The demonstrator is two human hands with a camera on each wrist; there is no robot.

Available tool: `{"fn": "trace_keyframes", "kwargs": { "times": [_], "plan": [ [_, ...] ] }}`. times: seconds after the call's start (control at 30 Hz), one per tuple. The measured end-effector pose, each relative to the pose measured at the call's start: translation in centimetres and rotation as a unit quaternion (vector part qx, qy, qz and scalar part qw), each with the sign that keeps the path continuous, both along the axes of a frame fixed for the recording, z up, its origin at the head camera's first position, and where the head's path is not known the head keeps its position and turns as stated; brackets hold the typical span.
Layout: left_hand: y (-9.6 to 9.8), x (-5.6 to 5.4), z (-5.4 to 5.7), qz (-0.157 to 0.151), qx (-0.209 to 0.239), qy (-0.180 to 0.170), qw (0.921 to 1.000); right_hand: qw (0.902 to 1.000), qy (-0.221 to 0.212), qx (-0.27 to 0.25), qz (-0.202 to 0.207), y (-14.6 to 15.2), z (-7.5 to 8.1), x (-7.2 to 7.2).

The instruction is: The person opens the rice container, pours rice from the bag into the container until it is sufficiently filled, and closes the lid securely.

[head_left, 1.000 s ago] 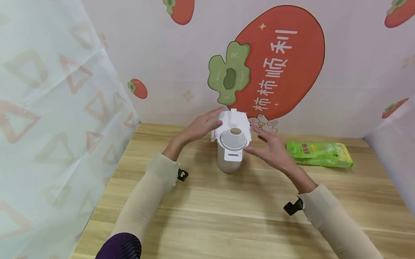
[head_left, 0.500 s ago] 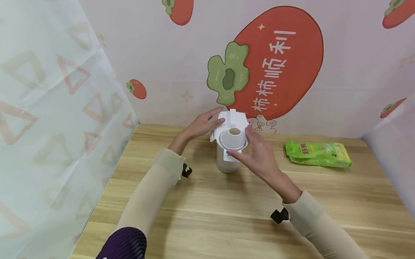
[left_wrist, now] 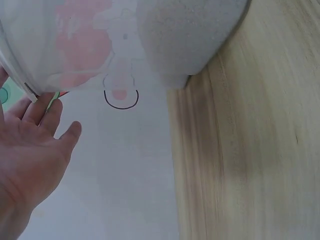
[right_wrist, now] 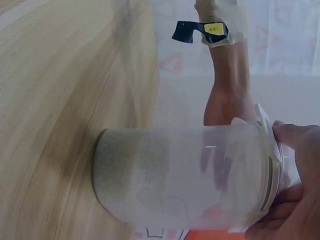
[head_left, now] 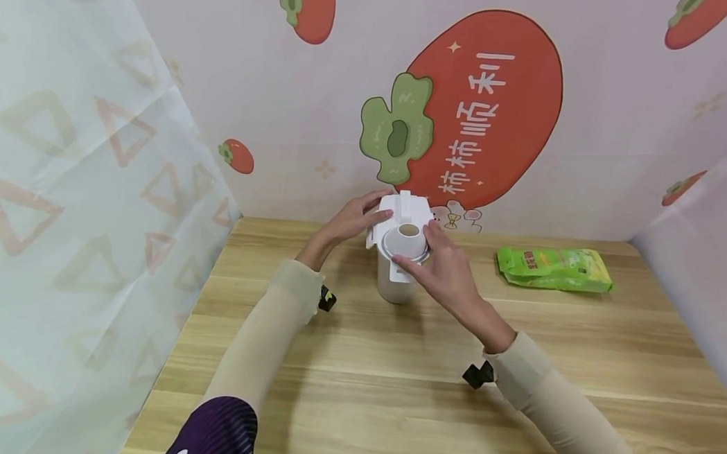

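A clear storage canister point(right_wrist: 185, 175) with pale grainy contents stands upright on the wooden table point(head_left: 353, 393). On top is a white lid point(head_left: 392, 206) with a raised bar and a front clasp point(head_left: 397, 274). A round white cap point(head_left: 405, 245) with a hole in its top sits at the lid's front. My right hand point(head_left: 454, 278) grips this cap from the right, thumb in front and fingers behind. At the lid's left side, my left hand point(head_left: 353, 221) touches the edge with loosely extended fingers; the left wrist view shows its palm point(left_wrist: 32, 150) beside the canister.
A green and yellow plastic packet point(head_left: 555, 268) lies on the table to the right. Behind the canister rises a backdrop point(head_left: 320, 113) printed with persimmons. Another printed sheet point(head_left: 75, 237) borders the table's left side.
My right hand has moved in leftward from beside the lid and taken hold of the round cap. My left hand has stayed at the lid's left edge. The canister has not visibly moved.
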State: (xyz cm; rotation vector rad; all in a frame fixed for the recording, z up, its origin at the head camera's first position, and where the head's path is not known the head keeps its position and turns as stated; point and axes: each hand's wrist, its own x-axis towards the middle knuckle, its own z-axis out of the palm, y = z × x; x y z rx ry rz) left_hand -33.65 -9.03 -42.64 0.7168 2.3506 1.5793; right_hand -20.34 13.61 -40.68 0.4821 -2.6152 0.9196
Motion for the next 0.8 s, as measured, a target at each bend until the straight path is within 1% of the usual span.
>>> {"fn": "trace_keyframes", "kwargs": {
  "times": [0.1,0.2,0.33,0.43,0.5,0.6,0.67,0.8],
  "plan": [
    [-0.2,0.2,0.0,0.019,-0.008,0.002,0.9998,0.9997,-0.020,-0.002,0.014,0.5,0.1,-0.4],
    [-0.2,0.7,-0.1,0.045,-0.016,0.001,0.9988,0.9983,-0.052,-0.001,0.026,1.3,0.2,-0.9],
    [-0.1,1.5,0.0,0.080,-0.003,-0.001,0.9968,0.9944,-0.088,0.000,0.058,2.6,0.5,-1.8],
    [0.0,2.3,0.2,0.107,0.007,0.006,0.9942,0.9914,-0.088,-0.005,0.097,3.5,0.7,-2.5],
    [0.0,2.8,0.2,0.124,0.010,0.017,0.9921,0.9897,-0.081,0.005,0.118,4.1,0.8,-3.0],
    [0.0,3.5,0.2,0.150,-0.005,0.037,0.9880,0.9862,-0.081,0.015,0.144,5.0,1.0,-3.7],
    [0.0,4.0,0.1,0.164,-0.020,0.048,0.9850,0.9828,-0.093,0.018,0.158,5.6,1.0,-4.3],
    [-0.1,4.9,0.3,0.196,-0.047,0.055,0.9779,0.9736,-0.124,0.000,0.192,6.5,1.0,-5.5]
  ]
}}
